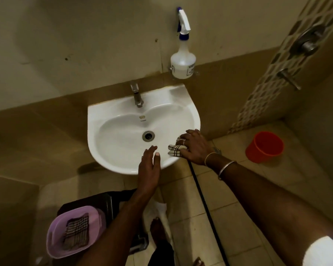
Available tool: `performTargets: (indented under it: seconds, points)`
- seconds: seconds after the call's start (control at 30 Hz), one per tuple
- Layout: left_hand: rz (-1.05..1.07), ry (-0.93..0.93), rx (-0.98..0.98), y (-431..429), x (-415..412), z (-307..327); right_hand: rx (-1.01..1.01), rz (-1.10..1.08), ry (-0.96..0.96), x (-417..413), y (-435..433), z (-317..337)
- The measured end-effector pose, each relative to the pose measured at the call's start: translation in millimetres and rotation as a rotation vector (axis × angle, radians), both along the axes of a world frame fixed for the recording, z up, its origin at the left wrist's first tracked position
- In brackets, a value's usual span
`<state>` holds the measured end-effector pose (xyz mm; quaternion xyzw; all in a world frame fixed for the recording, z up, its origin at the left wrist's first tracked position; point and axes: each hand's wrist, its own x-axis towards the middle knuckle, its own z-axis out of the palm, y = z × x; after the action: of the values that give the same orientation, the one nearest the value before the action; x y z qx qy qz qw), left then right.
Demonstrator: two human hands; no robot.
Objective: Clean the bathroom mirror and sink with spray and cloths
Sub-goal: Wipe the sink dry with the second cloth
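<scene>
A white wall-hung sink (pixel 108 120) fills the middle of the view, with a metal tap (pixel 136 96) at its back and a drain (pixel 148 135) in the bowl. My right hand (pixel 194 146) presses a checked white cloth (pixel 174 149) onto the sink's right front rim, fingers curled over it. My left hand (pixel 149 166) hovers over the front rim with fingers straight, holding nothing. A clear spray bottle (pixel 183 60) with a white and blue trigger stands on a small wall shelf above the sink. No mirror is in view.
A purple basket (pixel 54 237) holding a second checked cloth (pixel 77 230) sits on a dark stool at lower left. An orange bucket (pixel 264 146) stands on the tiled floor at right. A black hose (pixel 202 204) runs down from under the sink. Shower fittings (pixel 306 43) are mounted on the right wall.
</scene>
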<state>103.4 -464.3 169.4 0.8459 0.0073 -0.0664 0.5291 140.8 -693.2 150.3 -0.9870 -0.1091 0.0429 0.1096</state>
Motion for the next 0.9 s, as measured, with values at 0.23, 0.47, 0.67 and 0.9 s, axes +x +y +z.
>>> performTargets:
  seconds: [0.23, 0.47, 0.67, 0.9]
  points:
    - [-0.067, 0.041, -0.028, -41, 27, 1, 0.062, -0.187, 0.034, 30, -24, -9]
    - [-0.077, 0.047, -0.056, -61, 71, 12, 0.013, -0.352, 0.114, 76, -40, -20]
    - [-0.018, 0.076, -0.096, -53, 110, 16, -0.088, -0.331, 0.015, 123, -31, -21]
    - [0.053, 0.126, -0.088, -11, 145, 0, -0.061, -0.363, -0.046, 193, -20, -25]
